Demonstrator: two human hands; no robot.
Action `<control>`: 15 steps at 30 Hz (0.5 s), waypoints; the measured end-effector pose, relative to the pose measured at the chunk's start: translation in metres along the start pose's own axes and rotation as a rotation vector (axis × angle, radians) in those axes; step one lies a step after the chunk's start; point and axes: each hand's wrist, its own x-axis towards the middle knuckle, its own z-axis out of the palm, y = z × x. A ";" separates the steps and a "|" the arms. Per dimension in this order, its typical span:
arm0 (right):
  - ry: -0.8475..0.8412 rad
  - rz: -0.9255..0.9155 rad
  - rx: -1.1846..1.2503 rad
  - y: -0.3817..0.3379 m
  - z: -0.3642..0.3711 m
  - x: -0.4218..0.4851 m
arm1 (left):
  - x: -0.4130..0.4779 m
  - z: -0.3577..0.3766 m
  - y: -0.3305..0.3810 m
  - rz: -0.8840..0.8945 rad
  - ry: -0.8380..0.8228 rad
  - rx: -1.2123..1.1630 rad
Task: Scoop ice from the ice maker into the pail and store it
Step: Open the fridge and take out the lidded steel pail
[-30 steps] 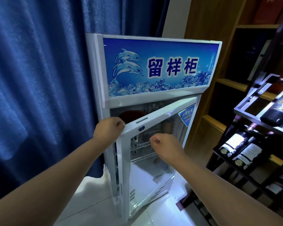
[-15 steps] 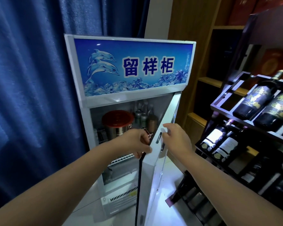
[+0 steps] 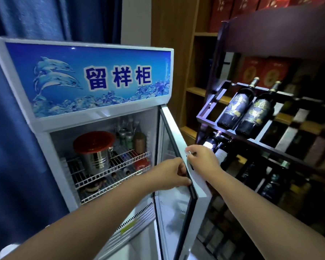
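With the glass door (image 3: 174, 166) of the white display fridge (image 3: 90, 109) swung wide open, both hands are on its free edge. The left hand (image 3: 169, 174) is curled around the inner side of that edge, fingers wrapped on the black rubber seal. The right hand (image 3: 202, 160) sits on the outer white frame, fingers bent and pinching at the handle slot, so neither hand is open and the door is all they've got hold of.

The shiny steel pail with the flat red lid (image 3: 95, 151) stands upright on the top white wire shelf (image 3: 120, 162), toward the shelf's left side, lid on. Behind it toward the back right corner are a few clear bottles (image 3: 127, 132) and a small bronze-coloured can (image 3: 140, 142). Some dark stuff lies on the shelf below, can't make out what.

Off to the fridge's right is a dark wooden wine rack (image 3: 270, 143) with two black bottles with gold labels (image 3: 248, 107) lying tilted on top. A blue curtain (image 3: 17, 166) hangs on the fridge's left.
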 end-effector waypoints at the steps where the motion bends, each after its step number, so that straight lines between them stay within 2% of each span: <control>1: 0.007 0.013 0.015 0.007 -0.004 0.001 | 0.004 0.006 0.005 0.017 -0.009 -0.001; 8: 0.006 0.062 0.038 0.036 -0.021 0.008 | 0.014 0.025 0.021 0.107 -0.052 -0.078; 11: -0.003 0.080 0.032 0.038 -0.027 0.012 | 0.013 0.024 0.011 0.084 -0.046 -0.085; 15: -0.005 0.105 -0.125 0.023 -0.024 0.026 | 0.012 0.011 -0.021 0.032 -0.014 -0.119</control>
